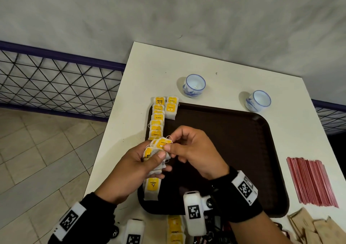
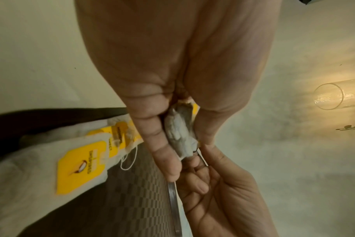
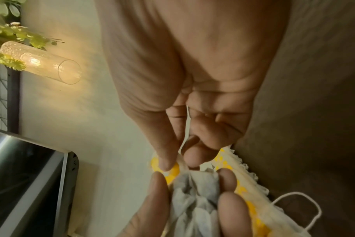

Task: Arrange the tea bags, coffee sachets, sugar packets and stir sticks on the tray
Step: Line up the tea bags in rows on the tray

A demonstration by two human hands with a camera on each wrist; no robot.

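Holding a small bunch of white paper tea bags with yellow tags (image 1: pixel 156 154) above the left edge of the dark brown plastic tray (image 1: pixel 234 131), our left hand (image 1: pixel 131 170) curls round it, thumb pressed on top. Our right hand (image 1: pixel 194 152) meets it from the right and pinches the yellow tag of the topmost bag between thumb and forefinger. From the left wrist view the bunch (image 2: pixel 180 133) shows as grey crumpled paper squeezed between thumb and fingers (image 2: pixel 162 154); from the right wrist view the same grey paper (image 3: pixel 195 192) sits between our left fingertips while our right fingertips (image 3: pixel 168 162) nip its upper edge.

Below our hands, a column of overlapping yellow-tagged tea bags (image 1: pixel 157 118) runs along the tray's left side, from the far rim down to a single bag (image 1: pixel 152 187) near the front left corner. A shorter second column of two bags (image 1: pixel 171 107) lies just beside the first at the far end.

Beyond the tray, on the white table (image 1: pixel 134 86), stand two white-and-blue ceramic cups (image 1: pixel 194 85), well apart. To the right of the tray lies a flat bundle of red stir sticks (image 1: pixel 310 182), and near the front right corner some brown paper sachets (image 1: pixel 309 225). More yellow-tagged bags (image 1: pixel 175 228) lie at the front edge, partly hidden by our wrist cameras.
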